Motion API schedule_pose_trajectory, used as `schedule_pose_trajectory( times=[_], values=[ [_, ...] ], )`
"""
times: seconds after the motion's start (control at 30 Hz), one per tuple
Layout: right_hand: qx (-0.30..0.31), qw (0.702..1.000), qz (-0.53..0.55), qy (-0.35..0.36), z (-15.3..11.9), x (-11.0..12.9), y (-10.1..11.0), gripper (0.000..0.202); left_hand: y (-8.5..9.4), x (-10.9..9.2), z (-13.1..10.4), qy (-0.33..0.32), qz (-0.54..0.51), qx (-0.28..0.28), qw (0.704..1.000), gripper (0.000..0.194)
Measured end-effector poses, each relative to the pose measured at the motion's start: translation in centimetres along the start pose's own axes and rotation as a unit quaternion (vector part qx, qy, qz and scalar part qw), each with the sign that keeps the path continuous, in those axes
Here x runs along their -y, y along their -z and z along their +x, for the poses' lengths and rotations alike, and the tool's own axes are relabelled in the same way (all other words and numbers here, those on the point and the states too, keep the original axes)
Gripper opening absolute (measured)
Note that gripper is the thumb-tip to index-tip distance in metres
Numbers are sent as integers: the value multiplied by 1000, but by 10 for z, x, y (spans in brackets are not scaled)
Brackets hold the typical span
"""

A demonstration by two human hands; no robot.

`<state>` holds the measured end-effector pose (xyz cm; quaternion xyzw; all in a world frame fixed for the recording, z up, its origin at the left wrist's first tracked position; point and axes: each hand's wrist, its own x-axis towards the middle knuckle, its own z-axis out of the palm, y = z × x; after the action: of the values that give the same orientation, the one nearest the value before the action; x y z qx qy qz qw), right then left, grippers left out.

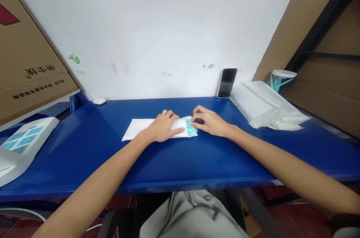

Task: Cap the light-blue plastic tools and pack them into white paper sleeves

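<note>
Bright, even light; wide-angle stretch at edges; hands perhaps slightly soft.

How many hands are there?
2. The left hand lies over the long white packet. The right hand is at the packet's other end, its fingertips by the light-blue sticks. No other hands show.

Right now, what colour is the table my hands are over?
Blue, clearest in the head view.

1. Open passage runs along the near table point(180, 166) edge and left of the white packet point(137, 128).
2. The wall point(157, 35) blocks the far side.
3. White bags point(260, 101) obstruct the right; a white device point(39, 129), the left.
</note>
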<state>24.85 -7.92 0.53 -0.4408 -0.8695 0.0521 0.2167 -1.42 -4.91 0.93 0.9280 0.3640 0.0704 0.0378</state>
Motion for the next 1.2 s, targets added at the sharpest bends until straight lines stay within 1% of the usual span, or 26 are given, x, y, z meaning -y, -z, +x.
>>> schedule_pose_trajectory(
  times=[0.07, 0.17, 0.33, 0.4, 0.47, 0.5, 0.57, 0.63, 0.67, 0.7, 0.77, 0.83, 0.9, 0.97, 1.03, 1.13, 1.2],
  values=[
    [-4, 1000, -3, -7, 0, -1, 0, 23, -1, 2, 2, -13, -9, -4, 1000, 67],
    [27, 1000, 15, 4, 1, -3, 1, 25, 0, 3, 2, -25, -15, -6, 1000, 66],
    [41, 997, 62, 7, 0, -1, 4, 43, 2, 2, 0, -33, -27, -3, 999, 66],
    [43, 995, 92, 6, 0, 3, 4, 47, 1, 2, -1, -32, -31, -6, 999, 65],
    [52, 987, 151, -3, 0, 6, 6, 48, 1, 3, 0, -36, -39, -10, 999, 62],
    [66, 980, 188, -11, 0, 7, 7, 48, 0, 3, 0, -41, -44, -12, 998, 61],
    [114, 959, 257, -29, 1, 8, 12, 50, 1, 2, 1, -52, -55, -18, 997, 58],
    [164, 941, 293, -35, 2, 5, 17, 52, 2, 1, 1, -58, -65, -26, 996, 55],
    [174, 939, 295, -36, 2, 4, 18, 52, 2, 1, 1, -59, -69, -30, 995, 53],
    [174, 940, 290, -37, 2, 2, 18, 51, 3, 1, 1, -60, -73, -33, 995, 52],
    [148, 951, 270, -40, 2, -2, 14, 46, 3, 2, 1, -63, -83, -36, 994, 50],
    [105, 958, 262, -43, 4, -5, 3, 45, 3, 3, 0, -72, -96, -40, 992, 49],
    [49, 961, 270, -42, 7, -5, -9, 41, 3, 3, -1, -85, -109, -45, 989, 49],
    [-1, 962, 270, -33, 13, -3, -20, 33, 3, 0, -1, -92, -120, -49, 987, 49],
    [-35, 968, 246, -23, 17, 0, -25, 25, 4, -6, 0, -94, -120, -49, 987, 46],
    [-45, 979, 199, -25, 20, 4, -22, 20, 7, -15, 1, -102, -87, -31, 990, 45],
    [-16, 977, 210, -32, 18, 1, -15, 26, 10, -16, 0, -98, -52, -17, 994, 50]
  ],
)
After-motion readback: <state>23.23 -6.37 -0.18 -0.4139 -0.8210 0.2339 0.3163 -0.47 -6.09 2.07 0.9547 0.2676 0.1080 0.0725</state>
